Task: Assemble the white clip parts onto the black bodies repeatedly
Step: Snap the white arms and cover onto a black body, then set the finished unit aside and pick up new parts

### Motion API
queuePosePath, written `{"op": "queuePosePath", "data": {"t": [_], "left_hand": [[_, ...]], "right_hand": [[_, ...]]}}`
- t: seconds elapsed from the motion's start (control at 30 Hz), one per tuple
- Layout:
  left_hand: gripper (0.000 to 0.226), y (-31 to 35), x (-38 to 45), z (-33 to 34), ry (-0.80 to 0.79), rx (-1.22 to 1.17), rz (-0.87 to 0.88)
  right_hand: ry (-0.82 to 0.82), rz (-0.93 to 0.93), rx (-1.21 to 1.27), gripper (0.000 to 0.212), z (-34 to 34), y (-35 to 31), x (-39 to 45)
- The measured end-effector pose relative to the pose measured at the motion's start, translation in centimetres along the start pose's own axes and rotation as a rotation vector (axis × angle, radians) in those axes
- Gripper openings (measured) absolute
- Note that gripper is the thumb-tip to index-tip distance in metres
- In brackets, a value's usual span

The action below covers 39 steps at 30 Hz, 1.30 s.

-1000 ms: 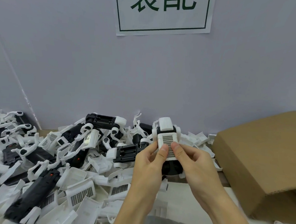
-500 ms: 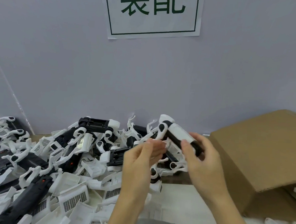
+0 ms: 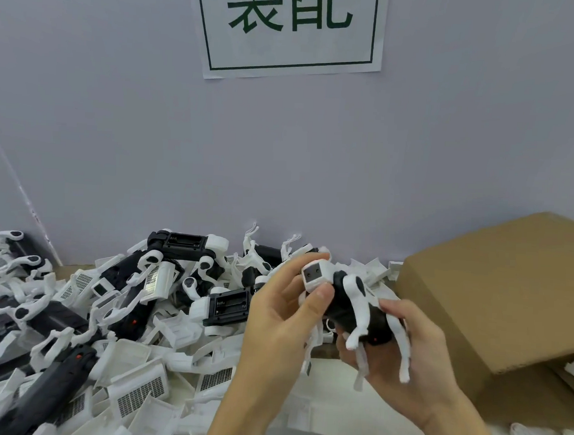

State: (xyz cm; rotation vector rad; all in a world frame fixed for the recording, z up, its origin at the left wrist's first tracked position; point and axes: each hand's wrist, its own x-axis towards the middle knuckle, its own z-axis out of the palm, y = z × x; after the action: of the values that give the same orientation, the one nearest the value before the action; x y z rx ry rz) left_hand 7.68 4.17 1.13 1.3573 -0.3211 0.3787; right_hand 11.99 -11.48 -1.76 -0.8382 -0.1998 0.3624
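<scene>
A black plastic body with white clip parts fitted along it (image 3: pixel 357 304) is held above the table edge, between both hands and in front of the brown cardboard box (image 3: pixel 494 294). Its square white end cap is pinched by the thumb and fingers of the left hand (image 3: pixel 280 313), while the underside of the body is cradled in the curled fingers of the right hand (image 3: pixel 401 359), with the white legs hanging down over the palm. A slip is judged possible if the end cap is only partly seated, since the piece is gripped largely by that cap; a thin white leg could also be bent or popped loose if it is squeezed against the palm. Whether every clip is fully snapped home cannot be told. To the left, a dense heap of loose white clip parts and black bodies (image 3: pixel 114 308) is spread against the grey wall (image 3: pixel 150 143), close enough that dangling legs could be snagged on it when the next part is reached for. A white paper sign with green characters (image 3: pixel 289 28) is fixed on the wall above.
</scene>
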Motion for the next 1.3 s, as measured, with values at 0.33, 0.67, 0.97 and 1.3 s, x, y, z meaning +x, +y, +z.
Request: {"op": "queuePosePath", "data": {"t": [0.33,0.67,0.97,1.3], "left_hand": [[0.019,-0.7,0.4,-1.9,0.207,-0.187,-0.18],[0.03,-1.7,0.5,-0.5,0.147,-0.149,-0.375],[0.029,-1.7,0.0,-0.1,0.142,-0.025,-0.389],[0.025,-1.7,-0.3,1.0,0.064,0.277,-0.313]], "right_hand": [[-0.109,-0.022,-1.143,0.035,1.5,-4.5,-1.8],[0.181,-0.001,-0.726,0.024,0.2,-6.3,-3.3],[0.716,-0.477,-0.122,0.025,-3.4,-20.6,-0.6],[0.573,-0.348,-0.302,0.026,-1.9,-13.1,-0.6]]}}
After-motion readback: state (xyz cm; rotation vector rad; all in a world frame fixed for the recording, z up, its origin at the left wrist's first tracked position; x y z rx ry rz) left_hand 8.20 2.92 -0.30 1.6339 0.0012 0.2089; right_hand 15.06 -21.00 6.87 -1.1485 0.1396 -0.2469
